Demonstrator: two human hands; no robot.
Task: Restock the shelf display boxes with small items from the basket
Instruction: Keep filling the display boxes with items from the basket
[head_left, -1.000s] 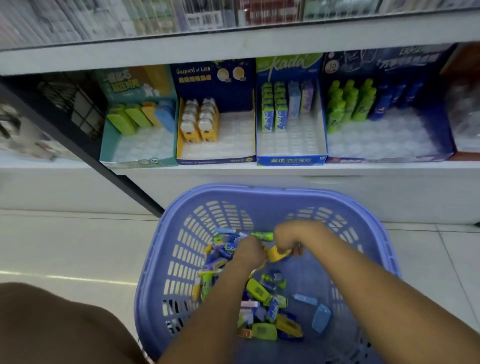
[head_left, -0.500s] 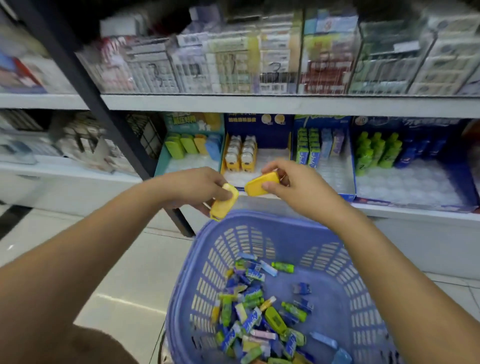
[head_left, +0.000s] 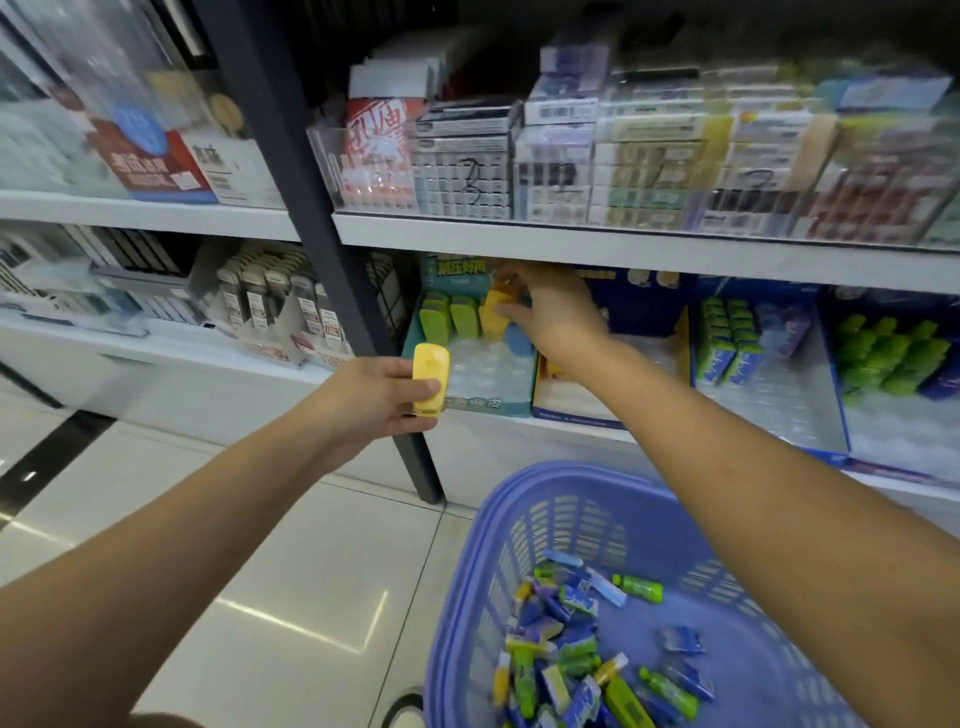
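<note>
My left hand (head_left: 376, 397) grips a yellow item (head_left: 430, 380) in front of the teal display box (head_left: 470, 402) on the lower shelf. Inside that box my right hand (head_left: 550, 306) pinches a second yellow item (head_left: 494, 310), holding it next to two green items (head_left: 448, 318) and a blue one (head_left: 517, 340). The blue basket (head_left: 540, 499) stands low at the right, with several small green, blue and yellow items (head_left: 571, 660) in it.
Right of the teal box stand a dark blue display box (head_left: 587, 410), a blue box with green packs (head_left: 727, 343) and another with green bottles (head_left: 883, 358). A dark shelf post (head_left: 322, 249) runs down beside the teal box. The upper shelf (head_left: 571, 244) holds packaged goods.
Both hands lifted out of the basket, each with a yellow item. The right hand has since reached into the teal box; the left one holds its item in front of it.
</note>
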